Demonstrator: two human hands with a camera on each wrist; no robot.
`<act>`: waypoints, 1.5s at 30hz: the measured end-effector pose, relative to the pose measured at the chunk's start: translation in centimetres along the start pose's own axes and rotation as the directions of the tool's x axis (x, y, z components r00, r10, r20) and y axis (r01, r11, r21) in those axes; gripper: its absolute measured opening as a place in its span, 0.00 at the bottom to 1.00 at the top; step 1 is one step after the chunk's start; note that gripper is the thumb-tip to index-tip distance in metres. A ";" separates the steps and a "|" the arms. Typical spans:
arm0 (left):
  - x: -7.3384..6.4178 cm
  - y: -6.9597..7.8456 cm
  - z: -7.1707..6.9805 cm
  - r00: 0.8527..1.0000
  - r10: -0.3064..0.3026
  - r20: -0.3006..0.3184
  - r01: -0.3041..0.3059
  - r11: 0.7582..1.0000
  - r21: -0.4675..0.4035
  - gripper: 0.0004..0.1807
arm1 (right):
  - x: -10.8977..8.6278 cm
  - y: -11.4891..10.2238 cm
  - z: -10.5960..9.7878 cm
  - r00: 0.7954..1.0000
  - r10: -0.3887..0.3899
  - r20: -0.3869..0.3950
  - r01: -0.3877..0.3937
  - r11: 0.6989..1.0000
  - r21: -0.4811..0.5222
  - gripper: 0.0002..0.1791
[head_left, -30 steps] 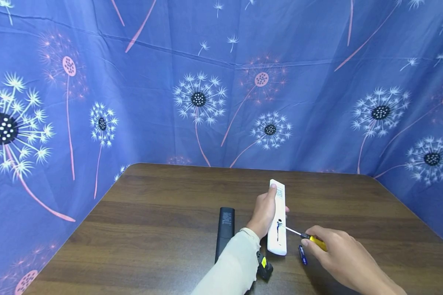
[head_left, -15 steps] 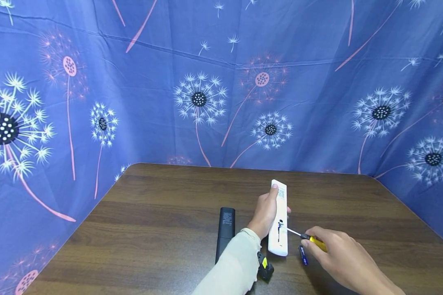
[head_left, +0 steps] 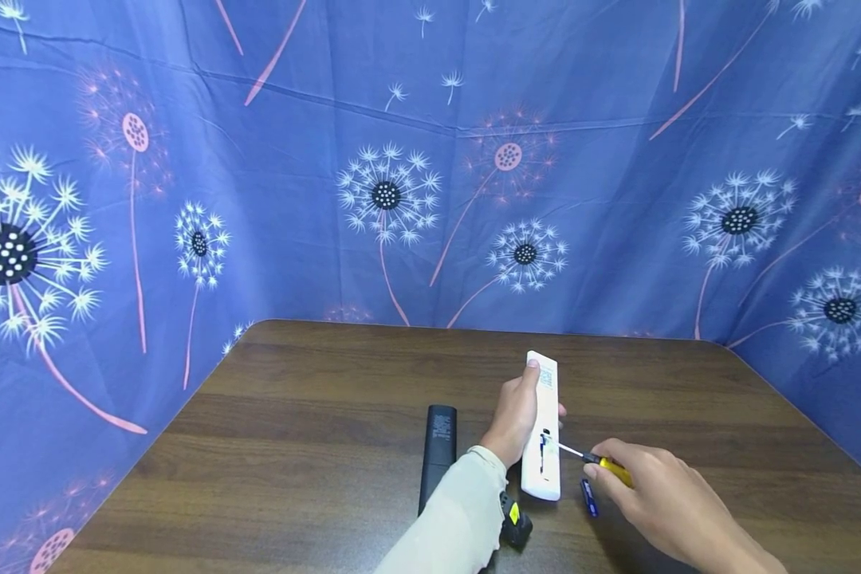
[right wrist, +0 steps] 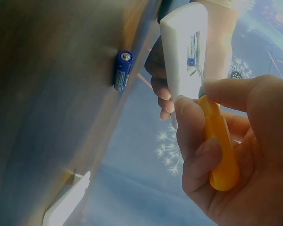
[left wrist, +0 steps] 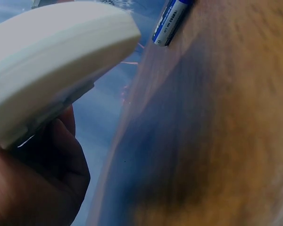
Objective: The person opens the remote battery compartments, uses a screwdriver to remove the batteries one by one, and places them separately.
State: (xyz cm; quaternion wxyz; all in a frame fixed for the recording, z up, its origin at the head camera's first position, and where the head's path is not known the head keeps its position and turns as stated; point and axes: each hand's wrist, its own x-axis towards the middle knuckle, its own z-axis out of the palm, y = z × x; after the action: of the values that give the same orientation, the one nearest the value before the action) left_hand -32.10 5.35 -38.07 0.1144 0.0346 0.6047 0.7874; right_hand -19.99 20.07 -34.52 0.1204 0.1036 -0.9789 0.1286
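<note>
In the head view my left hand (head_left: 514, 414) grips a white remote control (head_left: 549, 410), its back turned up, with the thumb along its left edge. The remote is tilted, and its battery compartment lies uncovered at the near end. A blue battery (right wrist: 192, 49) sits inside, best seen in the right wrist view. My right hand (head_left: 663, 482) holds a screwdriver by its yellow handle (right wrist: 221, 146). The thin shaft reaches into the compartment beside the battery; its exact tip is hard to make out. One loose blue battery (head_left: 589, 497) lies on the table between the remote and my right hand.
A black remote (head_left: 439, 446) lies left of my left forearm, partly covered by the sleeve. The black wrist camera (head_left: 514, 518) sticks out below my left wrist. A white piece (right wrist: 68, 202) shows on the wooden table (head_left: 294, 462). Blue patterned cloth (head_left: 430, 159) hangs behind.
The white remote has shifted very slightly to the right and tilted a little. The screwdriver's shaft stays at the compartment, and both hands keep their holds.
</note>
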 end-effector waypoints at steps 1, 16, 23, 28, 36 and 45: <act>0.0 0.0 0.0 1.000 -0.001 0.001 0.001 1.000 0.001 0.33 | 0.0 0.0 0.0 1.000 0.000 -0.004 0.000 1.000 -0.002 0.10; -0.1 0.0 0.1 1.000 -0.004 -0.007 0.004 1.000 0.010 0.33 | 0.6 -0.4 -0.2 0.999 0.031 0.041 -0.031 0.999 -0.018 0.10; -0.1 0.0 0.1 1.000 -0.001 -0.002 0.001 1.000 -0.003 0.32 | 0.7 -0.3 -0.2 0.999 0.024 0.024 -0.023 0.999 -0.030 0.10; -0.1 0.0 0.1 1.000 -0.005 -0.008 0.005 1.000 -0.003 0.33 | 0.8 -0.2 -0.2 1.000 -0.013 -0.013 0.012 0.998 -0.054 0.11; 0.0 0.0 0.0 1.000 -0.008 -0.015 0.008 1.000 0.001 0.33 | 1.0 -0.1 0.0 0.981 -0.133 -0.143 0.113 0.983 -0.142 0.08; 0.1 0.0 -0.1 1.000 -0.023 -0.008 0.023 1.000 0.011 0.32 | 1.9 -0.2 -0.1 0.940 -0.253 -0.228 0.216 0.960 -0.176 0.08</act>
State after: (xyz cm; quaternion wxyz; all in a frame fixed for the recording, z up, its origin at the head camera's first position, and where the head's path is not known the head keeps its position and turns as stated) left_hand -32.25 5.25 -38.15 0.1208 0.0252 0.6097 0.7829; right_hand -21.68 19.61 -33.88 0.2638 0.1934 -0.9435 0.0521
